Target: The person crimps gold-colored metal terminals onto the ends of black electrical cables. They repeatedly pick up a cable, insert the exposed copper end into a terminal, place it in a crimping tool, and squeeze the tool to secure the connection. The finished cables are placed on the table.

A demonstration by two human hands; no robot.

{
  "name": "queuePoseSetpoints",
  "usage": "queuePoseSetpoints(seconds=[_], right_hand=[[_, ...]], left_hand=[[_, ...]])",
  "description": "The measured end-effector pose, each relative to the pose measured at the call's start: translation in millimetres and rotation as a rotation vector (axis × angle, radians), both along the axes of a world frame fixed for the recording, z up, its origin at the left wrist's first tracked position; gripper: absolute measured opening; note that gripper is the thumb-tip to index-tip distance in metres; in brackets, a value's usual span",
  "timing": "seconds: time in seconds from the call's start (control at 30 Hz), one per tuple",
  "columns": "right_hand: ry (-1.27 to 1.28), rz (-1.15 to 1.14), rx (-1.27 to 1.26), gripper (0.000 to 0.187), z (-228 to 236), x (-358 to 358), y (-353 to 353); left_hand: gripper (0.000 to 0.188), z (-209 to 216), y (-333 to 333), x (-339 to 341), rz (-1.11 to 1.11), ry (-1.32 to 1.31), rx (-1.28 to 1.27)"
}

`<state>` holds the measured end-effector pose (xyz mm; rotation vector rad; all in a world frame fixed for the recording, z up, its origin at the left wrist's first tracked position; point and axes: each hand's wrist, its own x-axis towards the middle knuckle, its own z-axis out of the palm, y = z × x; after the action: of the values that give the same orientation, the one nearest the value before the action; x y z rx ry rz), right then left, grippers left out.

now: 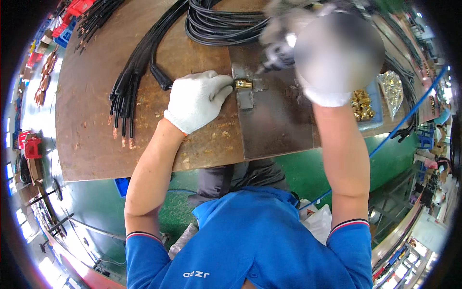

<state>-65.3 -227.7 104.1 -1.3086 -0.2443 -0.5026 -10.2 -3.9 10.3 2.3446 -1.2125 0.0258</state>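
Observation:
My left hand [197,101], in a white glove, is closed, with fingertips pressed together at the near end of a brass cable connector [244,84]. The connector lies in a small metal fixture [246,100] on the dark plate. A thick black cable [160,76] runs in behind this hand. My right hand [332,98], also white-gloved, is largely smeared and covered by a round grey blur. It is around a drill-like power tool [279,57], blurred by motion, whose thin tip points down-left, a little apart from the connector.
Bundled black cables with bare copper ends [124,106] lie left, and a cable coil [216,29] at the back. A blue tray [373,123] of brass fittings [362,105] and a clear bag [392,91] stand right. A blue hose [409,114] crosses the table's right edge.

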Motion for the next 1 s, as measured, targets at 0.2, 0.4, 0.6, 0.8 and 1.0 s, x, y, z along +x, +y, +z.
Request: queuePoseSetpoints(seconds=[0.2,0.4,0.6,0.8,1.0], right_hand=[[0.184,-0.360,0.162,0.013,32,-21,-113],[0.731,-0.630,-0.235,0.027,-7,-51,-187],[0.942,-0.895,-1.077,0.057,-41,-62,-216],[0.450,-0.937,-1.158,0.042,-27,-56,-137],[0.598,0.020,-0.457,0.032,-43,-53,-1]], left_hand=[[0.024,25,11,-4,-0.026,-0.016,-0.194],[0.021,41,6,-6,-0.058,0.098,-0.196],[0.018,42,4,-3,-0.103,0.133,-0.215],[0.018,47,0,-2,-0.062,0.124,-0.204],[0.021,59,-12,-6,-0.068,0.103,-0.180]])
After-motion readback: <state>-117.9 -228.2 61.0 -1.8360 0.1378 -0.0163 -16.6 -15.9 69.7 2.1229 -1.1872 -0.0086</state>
